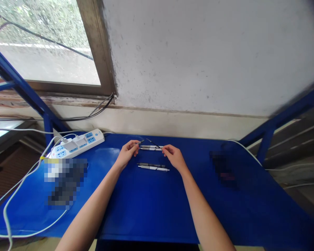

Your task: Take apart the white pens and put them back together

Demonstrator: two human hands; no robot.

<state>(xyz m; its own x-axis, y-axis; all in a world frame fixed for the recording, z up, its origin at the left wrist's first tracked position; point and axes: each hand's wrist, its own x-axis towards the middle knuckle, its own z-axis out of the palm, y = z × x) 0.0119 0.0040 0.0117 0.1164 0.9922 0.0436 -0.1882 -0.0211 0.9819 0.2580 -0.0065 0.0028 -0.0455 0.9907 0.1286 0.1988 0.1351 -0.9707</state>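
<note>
My left hand (128, 153) is closed in a pinch on a short dark piece (141, 142), perhaps a pen part; most of it is hidden by the fingers. Opposite it, my right hand (172, 155) pinches a thin dark pen refill (155, 144), whose narrow tip slants up and left towards the left hand. The two held pieces are apart. Behind and between the hands, white-and-grey pens (149, 149) lie side by side on the table. Closer to me lie a grey-and-black pen (150, 165) and a white pen (153, 168), roughly parallel.
The blue table (146, 209) backs onto a wall. A white power strip (80, 144) with plugs stands at the left, its white cable (42, 233) looping over the table. A blurred dark item (66, 184) lies left, another dark item (223, 169) right. Blue metal posts (267, 143) flank the table.
</note>
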